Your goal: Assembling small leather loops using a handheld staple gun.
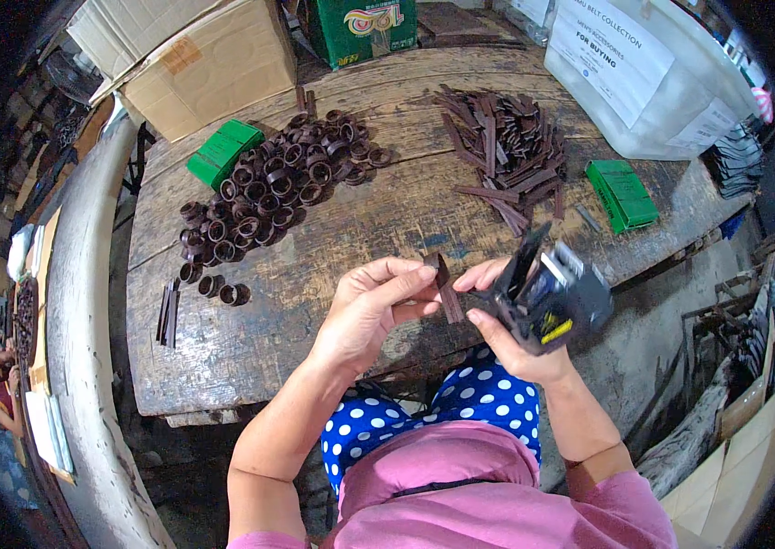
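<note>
My left hand [371, 297] pinches a short dark brown strip [449, 297], seemingly leather, between thumb and fingers above the table's near edge. Just right of it, my right hand [520, 357] grips a black stapler [557, 306] with a yellow mark; its fingertips come close to the strip, and whether they touch is unclear. Beyond my left hand lies a heap of brown ring-shaped loops [269, 197]. A pile of flat brown strips [506, 156] is spread farther off to the right. A few strips [168, 313] lie at the table's left edge, near some separate loops [235, 294].
Small green boxes [226, 153] [623, 195] flank the two piles on the worn wooden table [387, 210]. Behind stand a cardboard box [214, 78], a green carton [360, 32] and a translucent plastic bin [653, 82]. Another person [3, 398] is at the far left.
</note>
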Motion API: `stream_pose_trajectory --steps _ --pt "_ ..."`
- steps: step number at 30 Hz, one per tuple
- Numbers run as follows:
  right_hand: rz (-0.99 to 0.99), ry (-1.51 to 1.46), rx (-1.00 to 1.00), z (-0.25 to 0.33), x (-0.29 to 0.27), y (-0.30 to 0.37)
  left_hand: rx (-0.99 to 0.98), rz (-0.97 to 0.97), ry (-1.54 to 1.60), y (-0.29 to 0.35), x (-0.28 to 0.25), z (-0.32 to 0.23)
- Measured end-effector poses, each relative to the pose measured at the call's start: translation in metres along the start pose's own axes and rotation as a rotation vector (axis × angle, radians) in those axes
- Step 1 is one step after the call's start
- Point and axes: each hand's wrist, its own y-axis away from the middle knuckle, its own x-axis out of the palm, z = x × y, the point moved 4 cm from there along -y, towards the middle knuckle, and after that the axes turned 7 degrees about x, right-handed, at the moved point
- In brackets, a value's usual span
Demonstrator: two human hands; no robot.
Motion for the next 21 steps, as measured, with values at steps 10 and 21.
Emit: stream_pose_trajectory --steps 10,21 --pt "-0.071 -0.050 -0.035 -0.013 0.001 0.002 -0.116 0.041 0.032 -0.005 0.000 0.014" --pt "-0.335 -0.064 0.258 -0.016 0.008 0.006 0.066 -0.017 0.004 0.011 0.016 0.016"
